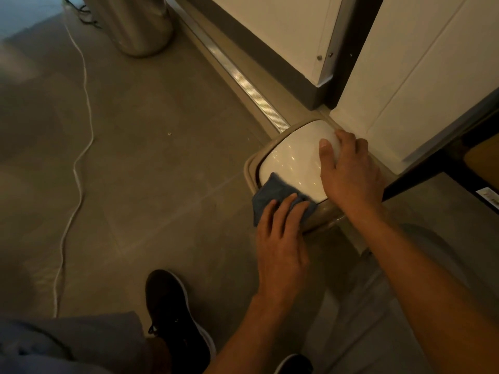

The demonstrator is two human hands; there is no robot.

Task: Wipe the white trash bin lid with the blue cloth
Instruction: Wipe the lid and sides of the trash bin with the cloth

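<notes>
The white trash bin lid (294,157) sits on a beige bin (249,171) on the floor, tucked against the white cabinet panels (421,85) at the right. The blue cloth (272,193) lies on the lid's near-left corner, draping over the bin's rim. The left hand (280,238) presses it down with fingers laid fairly straight on the fabric, not bunching it. The right hand (348,171) rests spread on the lid's right side, thumb out across the glossy top, apparently steadying it.

To wipe well, the left hand should keep flat, even pressure so the whole cloth stays in contact, and sweep in overlapping passes from this near corner toward the far edge. The lid looks like a swing type, so the bracing hand likely matters: without it, pressure could tip the flap. That hand covers part of the surface and would need to shift so the area beneath gets wiped too.
</notes>
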